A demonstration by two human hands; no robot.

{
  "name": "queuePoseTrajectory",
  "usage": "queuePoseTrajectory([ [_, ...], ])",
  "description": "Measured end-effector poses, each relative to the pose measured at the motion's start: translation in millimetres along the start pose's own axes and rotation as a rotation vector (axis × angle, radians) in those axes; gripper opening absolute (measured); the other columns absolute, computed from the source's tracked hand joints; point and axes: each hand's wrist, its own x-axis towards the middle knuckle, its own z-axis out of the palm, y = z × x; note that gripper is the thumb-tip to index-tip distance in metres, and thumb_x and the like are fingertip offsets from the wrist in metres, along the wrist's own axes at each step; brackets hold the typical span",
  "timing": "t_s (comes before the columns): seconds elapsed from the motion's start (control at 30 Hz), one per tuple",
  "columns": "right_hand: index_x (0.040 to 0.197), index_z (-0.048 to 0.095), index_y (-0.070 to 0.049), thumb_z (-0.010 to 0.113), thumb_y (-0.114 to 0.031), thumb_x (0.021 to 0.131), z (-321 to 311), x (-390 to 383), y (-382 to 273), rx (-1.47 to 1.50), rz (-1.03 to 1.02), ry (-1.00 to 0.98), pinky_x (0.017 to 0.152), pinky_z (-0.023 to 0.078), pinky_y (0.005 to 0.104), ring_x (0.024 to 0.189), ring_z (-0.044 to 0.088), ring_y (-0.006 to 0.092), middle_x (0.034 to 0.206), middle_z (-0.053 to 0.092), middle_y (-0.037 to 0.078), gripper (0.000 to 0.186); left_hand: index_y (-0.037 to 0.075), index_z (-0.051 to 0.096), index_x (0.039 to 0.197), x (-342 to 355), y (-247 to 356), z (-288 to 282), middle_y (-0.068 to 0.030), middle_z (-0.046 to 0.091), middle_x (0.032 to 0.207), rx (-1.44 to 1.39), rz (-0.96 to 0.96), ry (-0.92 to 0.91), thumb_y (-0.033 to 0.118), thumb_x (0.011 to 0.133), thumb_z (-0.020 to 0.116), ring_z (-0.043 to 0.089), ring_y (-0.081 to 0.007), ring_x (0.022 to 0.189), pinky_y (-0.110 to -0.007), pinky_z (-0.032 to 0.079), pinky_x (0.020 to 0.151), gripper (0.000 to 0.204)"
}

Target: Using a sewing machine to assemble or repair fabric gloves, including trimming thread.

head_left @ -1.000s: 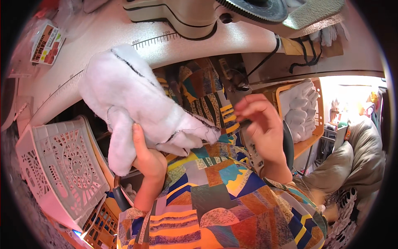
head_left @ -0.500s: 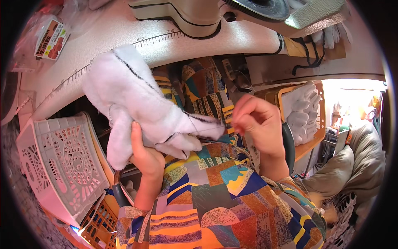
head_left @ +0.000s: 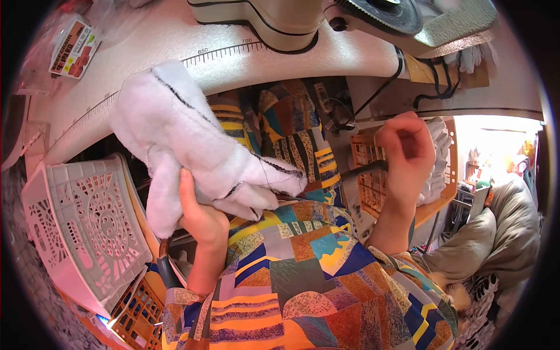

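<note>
A white fleece glove (head_left: 186, 125) with dark seams along its edges hangs in front of my lap, fingers toward the right. My left hand (head_left: 204, 224) is closed round it from below, thumb on top beside the glove's thumb. Fine dark thread loops about the tip of one glove finger (head_left: 286, 177). My right hand (head_left: 410, 153) is raised at the right, apart from the glove, with its thumb and fingers pinched together. Whatever it pinches is too small to make out.
A sewing machine (head_left: 256, 23) stands on the pale worktable (head_left: 146, 64) ahead. At the left is a white plastic basket (head_left: 93, 233), with an orange crate (head_left: 137, 309) below. An orange basket (head_left: 449, 169) of white gloves stands behind my right hand. A small package (head_left: 76, 49) lies far left.
My right hand has pulled away from the glove's fingertips, up and to the right, still pinched. The left hand and glove have stayed almost in place.
</note>
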Motion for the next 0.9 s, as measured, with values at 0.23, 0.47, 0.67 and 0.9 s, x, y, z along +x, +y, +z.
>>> queuePoseTrajectory([
  [0.23, 0.1, 0.071, -0.008, 0.079, 0.001, 0.063, 47.3, -15.8, -9.0, -0.072, -0.334, -0.646, 0.065, 0.047, 0.0255, 0.08, 0.059, 0.0171, 0.088, 0.06, 0.007, 0.039, 0.0, 0.046, 0.13, -2.0, -2.8, 3.6, -0.0107, 0.052, 0.128, -0.009, -0.011, -0.032, 0.014, 0.093, 0.053, 0.052, -0.0218, 0.116, -0.036, 0.04, 0.1, 0.04],
  [0.47, 0.077, 0.068, -0.003, 0.075, 0.002, 0.068, 15.6, -9.1, 2.5, 0.054, -0.08, -0.321, 0.056, 0.043, 0.0228, 0.067, 0.057, 0.0125, 0.079, 0.062, 0.004, 0.012, -0.001, 0.046, 0.129, -1.8, 0.5, 4.3, -0.0108, 0.052, 0.127, 0.056, 0.08, -0.015, 0.014, 0.092, 0.053, 0.052, -0.022, 0.114, -0.035, 0.041, 0.099, 0.04],
  [0.67, 0.102, 0.066, -0.003, 0.065, 0.002, 0.075, -7.6, 5.6, 32.2, -0.989, -0.313, 0.018, 0.084, 0.044, 0.0335, 0.103, 0.054, 0.0241, 0.112, 0.056, 0.012, 0.028, -0.001, 0.047, 0.128, -1.7, 5.3, 9.8, -0.0111, 0.053, 0.126, 0.021, 0.071, 0.021, 0.015, 0.092, 0.054, 0.052, -0.0221, 0.114, -0.035, 0.041, 0.098, 0.04],
  [0.9, 0.095, 0.068, -0.006, 0.081, -0.016, 0.062, 52.8, -19.1, -15.0, -0.432, -0.568, -0.424, 0.083, 0.046, 0.0411, 0.101, 0.055, 0.0338, 0.103, 0.062, 0.009, 0.037, -0.001, 0.048, 0.127, -6.3, -0.6, 13.1, -0.0114, 0.053, 0.125, 0.059, 0.117, -0.028, 0.014, 0.092, 0.055, 0.052, -0.0222, 0.113, -0.035, 0.042, 0.097, 0.039],
])
